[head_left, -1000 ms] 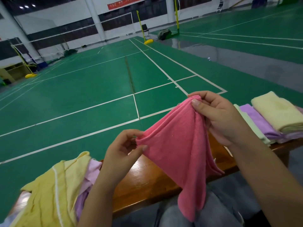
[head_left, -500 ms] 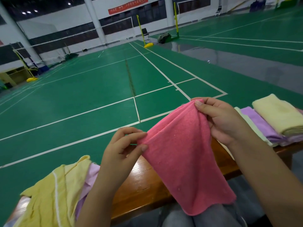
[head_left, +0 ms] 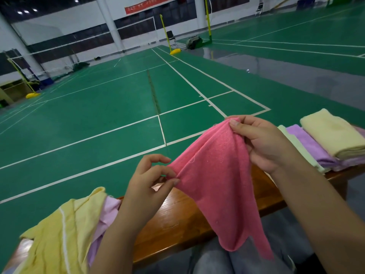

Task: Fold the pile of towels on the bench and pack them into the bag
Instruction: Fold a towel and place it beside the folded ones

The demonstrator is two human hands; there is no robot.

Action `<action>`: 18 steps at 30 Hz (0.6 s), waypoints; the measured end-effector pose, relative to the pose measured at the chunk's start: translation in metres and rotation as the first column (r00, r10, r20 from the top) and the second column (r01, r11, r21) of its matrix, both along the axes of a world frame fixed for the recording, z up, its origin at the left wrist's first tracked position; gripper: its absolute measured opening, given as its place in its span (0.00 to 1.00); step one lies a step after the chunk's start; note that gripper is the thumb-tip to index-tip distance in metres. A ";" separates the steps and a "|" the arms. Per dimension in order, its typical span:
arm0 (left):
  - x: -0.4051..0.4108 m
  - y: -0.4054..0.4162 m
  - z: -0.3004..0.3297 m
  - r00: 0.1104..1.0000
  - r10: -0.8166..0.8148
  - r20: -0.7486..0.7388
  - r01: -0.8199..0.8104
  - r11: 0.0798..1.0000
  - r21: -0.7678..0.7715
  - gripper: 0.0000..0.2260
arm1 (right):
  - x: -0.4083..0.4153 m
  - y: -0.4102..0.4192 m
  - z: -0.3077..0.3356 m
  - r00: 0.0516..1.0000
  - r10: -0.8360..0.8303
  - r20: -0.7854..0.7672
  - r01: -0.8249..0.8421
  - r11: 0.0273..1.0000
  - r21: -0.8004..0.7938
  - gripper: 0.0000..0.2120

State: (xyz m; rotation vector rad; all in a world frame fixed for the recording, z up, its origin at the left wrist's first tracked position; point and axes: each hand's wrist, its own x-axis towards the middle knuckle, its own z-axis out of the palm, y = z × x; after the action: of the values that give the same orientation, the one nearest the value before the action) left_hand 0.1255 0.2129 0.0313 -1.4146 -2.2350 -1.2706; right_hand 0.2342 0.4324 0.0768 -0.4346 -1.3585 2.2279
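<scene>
A pink towel hangs in the air over the wooden bench. My right hand pinches its top corner, thumb on the near side. My left hand pinches the towel's left edge lower down, between thumb and fingers. The towel droops down to my lap. At the bench's left end lies a loose pile of towels, yellow over lilac. At the right end sits a stack of folded towels: pale yellow on top, then lilac, then pale green. No bag is in view.
My knees in grey trousers are below the bench's near edge. Beyond the bench stretches a green badminton court floor with white lines, net posts and a chair far off.
My left hand has shifted its pinch along the towel's left edge. The hanging lower part has swung and narrowed to a point over my lap. My right hand keeps its corner.
</scene>
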 end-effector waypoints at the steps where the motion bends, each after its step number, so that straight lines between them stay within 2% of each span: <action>1: 0.000 0.001 0.000 1.000 -0.003 -0.003 0.003 1.000 -0.002 0.05 | 0.000 -0.001 0.000 1.000 -0.004 -0.003 0.004 1.000 0.006 0.04; 8: 0.001 0.000 0.003 0.990 -0.136 -0.045 0.137 0.990 0.035 0.01 | 0.000 0.003 -0.006 0.997 -0.081 0.012 0.079 0.989 0.126 0.04; 13: 0.004 -0.004 0.003 0.988 -0.154 0.015 0.154 0.988 -0.012 0.02 | -0.001 0.007 -0.011 0.992 -0.110 0.057 0.092 0.962 0.256 0.04; 18: 0.013 -0.005 0.020 0.967 -0.228 -0.113 0.221 0.973 -0.070 0.02 | -0.003 0.007 -0.016 0.991 -0.109 0.076 0.066 0.901 0.429 0.05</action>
State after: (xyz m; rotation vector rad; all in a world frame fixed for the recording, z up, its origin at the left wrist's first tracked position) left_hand 0.1381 0.2077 0.0512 -1.7588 -2.0949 -1.1571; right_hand 0.2311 0.4394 0.0609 -0.4387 -1.7841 1.7846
